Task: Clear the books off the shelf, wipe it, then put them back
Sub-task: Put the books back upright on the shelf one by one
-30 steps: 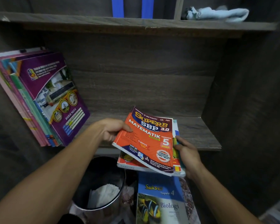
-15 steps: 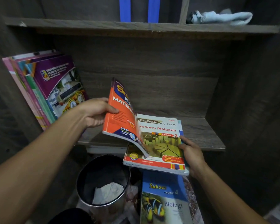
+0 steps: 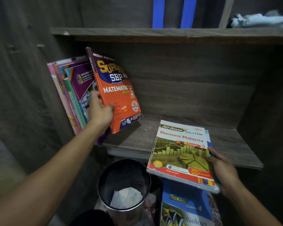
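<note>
The person's left hand [image 3: 100,110] grips the orange Matematik book [image 3: 119,95] by its lower left edge, thumb on the cover and fingers tucked behind it. The book stands nearly upright, tilted left, against the row of books [image 3: 72,95] that leans into the left wall of the shelf [image 3: 235,147]. I can't tell from here whether its bottom corner touches the board. To the right, the right hand [image 3: 222,170] clasps the right edge of a small stack topped by the Ekonomi Malaysia book [image 3: 181,154]. The thumb lies on the cover, the other fingers curl underneath, and a blue-edged book peeks out below. That stack lies flat, its far end over the shelf board and its near end jutting past the front edge. Below it on the near side is a blue Biologi book [image 3: 186,206], and just left of that a dark round bin [image 3: 124,181] holds crumpled white paper [image 3: 127,199]. On the upper shelf [image 3: 137,32] a pale blue cloth [image 3: 260,20] lies bunched at the far right, with two blue upright strips [image 3: 158,12] further left.
</note>
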